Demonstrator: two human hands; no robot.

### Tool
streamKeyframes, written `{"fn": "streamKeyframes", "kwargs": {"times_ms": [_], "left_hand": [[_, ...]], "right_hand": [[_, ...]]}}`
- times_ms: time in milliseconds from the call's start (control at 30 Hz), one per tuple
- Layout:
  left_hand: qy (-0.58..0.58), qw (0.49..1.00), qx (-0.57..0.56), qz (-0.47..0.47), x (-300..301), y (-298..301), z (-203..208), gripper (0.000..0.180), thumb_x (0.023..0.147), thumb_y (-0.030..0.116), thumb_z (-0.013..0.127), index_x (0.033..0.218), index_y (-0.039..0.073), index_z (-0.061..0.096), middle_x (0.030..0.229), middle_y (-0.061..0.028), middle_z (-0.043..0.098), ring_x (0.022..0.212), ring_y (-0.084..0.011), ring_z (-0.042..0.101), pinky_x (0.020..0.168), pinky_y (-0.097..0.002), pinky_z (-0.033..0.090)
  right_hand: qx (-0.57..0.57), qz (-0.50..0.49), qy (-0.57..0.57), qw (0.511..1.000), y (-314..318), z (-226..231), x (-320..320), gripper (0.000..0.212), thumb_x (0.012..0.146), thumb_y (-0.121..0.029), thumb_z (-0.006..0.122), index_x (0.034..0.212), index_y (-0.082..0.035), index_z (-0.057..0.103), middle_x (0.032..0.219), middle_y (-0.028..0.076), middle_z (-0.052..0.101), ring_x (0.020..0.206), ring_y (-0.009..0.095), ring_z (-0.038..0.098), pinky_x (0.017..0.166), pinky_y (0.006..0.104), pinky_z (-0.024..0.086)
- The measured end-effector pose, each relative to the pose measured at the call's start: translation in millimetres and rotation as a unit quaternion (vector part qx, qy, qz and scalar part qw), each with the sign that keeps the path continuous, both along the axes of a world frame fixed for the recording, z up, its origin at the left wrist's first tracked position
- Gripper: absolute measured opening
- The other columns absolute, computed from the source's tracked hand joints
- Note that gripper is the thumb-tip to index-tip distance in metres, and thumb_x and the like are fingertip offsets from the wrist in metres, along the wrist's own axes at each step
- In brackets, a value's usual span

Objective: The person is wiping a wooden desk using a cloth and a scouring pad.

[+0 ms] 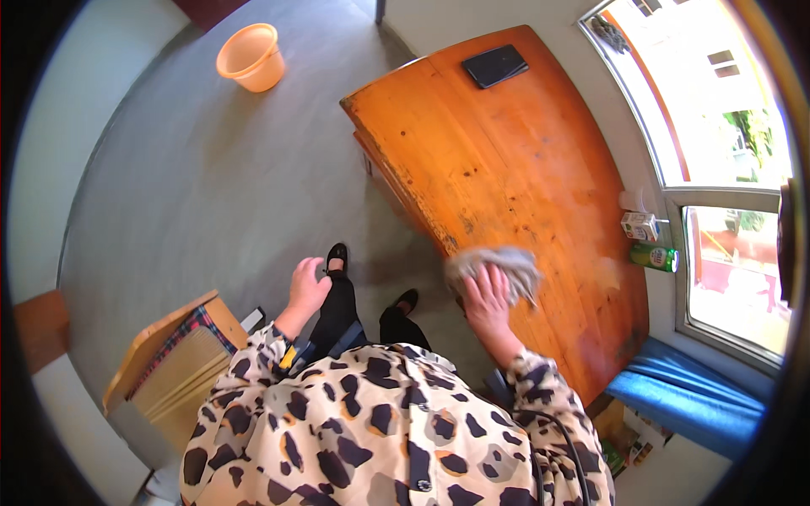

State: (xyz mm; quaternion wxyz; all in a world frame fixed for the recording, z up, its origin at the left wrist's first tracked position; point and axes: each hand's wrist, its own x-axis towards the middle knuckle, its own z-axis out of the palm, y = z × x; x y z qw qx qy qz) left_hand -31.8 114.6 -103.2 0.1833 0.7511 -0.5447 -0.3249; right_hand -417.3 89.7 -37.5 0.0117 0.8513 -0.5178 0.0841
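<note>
My right hand rests on a crumpled grey cloth, its fingers spread over the top and pressing it down. The cloth lies on the near left edge of an orange-brown wooden table, whose finish is worn and chipped along that edge. Away from the table, my left hand hangs over the floor with loosely bent fingers and the thumb apart. Nothing shows in it.
A black tablet or folder lies at the table's far end. On the window sill stand a small carton and a green can. An orange bucket is on the floor, far left. A wooden chair stands near left; blue fabric hangs at right.
</note>
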Motion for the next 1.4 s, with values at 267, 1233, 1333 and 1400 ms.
{"fn": "streamKeyframes", "kwargs": {"times_ms": [267,1233,1333,1400], "left_hand": [[0.015,0.997,0.068,-0.025,83.0,-6.4,26.4,0.043,0.075,0.012,0.063,0.117,0.002,0.058,0.117,-0.0178,0.057,0.107,-0.0311,0.057,0.095,-0.0380,0.046],[0.018,0.975,0.173,-0.137,168.2,-51.0,27.3,0.044,0.078,0.020,0.066,0.119,0.001,0.061,0.113,-0.0183,0.061,0.088,-0.0250,0.066,0.081,-0.0365,0.053],[0.010,0.967,0.178,-0.182,163.2,-65.1,31.8,0.044,0.078,0.020,0.065,0.118,0.001,0.061,0.111,-0.0193,0.062,0.089,-0.0255,0.066,0.082,-0.0365,0.053],[0.017,0.957,0.191,-0.217,156.7,-78.6,35.6,0.046,0.079,0.020,0.064,0.119,-0.001,0.060,0.113,-0.0179,0.065,0.092,-0.0240,0.066,0.081,-0.0342,0.053]], "right_hand": [[-0.073,0.059,-0.075,0.993,-238.3,1.5,214.1,0.044,0.078,-0.015,0.057,0.123,-0.018,0.059,0.140,0.008,0.045,0.136,0.029,0.035,0.112,0.0438,0.027],[0.004,-0.137,-0.159,0.978,-291.8,25.8,187.6,0.035,0.075,-0.014,0.055,0.109,-0.015,0.064,0.123,0.003,0.056,0.126,0.025,0.043,0.103,0.0438,0.033],[-0.034,-0.073,-0.193,0.978,-268.9,15.5,200.6,0.036,0.078,-0.013,0.058,0.113,-0.016,0.065,0.131,0.002,0.055,0.130,0.023,0.041,0.105,0.0417,0.031],[-0.013,0.003,-0.183,0.983,-242.0,17.8,191.7,0.039,0.077,-0.013,0.061,0.116,-0.015,0.063,0.132,0.002,0.056,0.131,0.023,0.041,0.106,0.0397,0.030]]}}
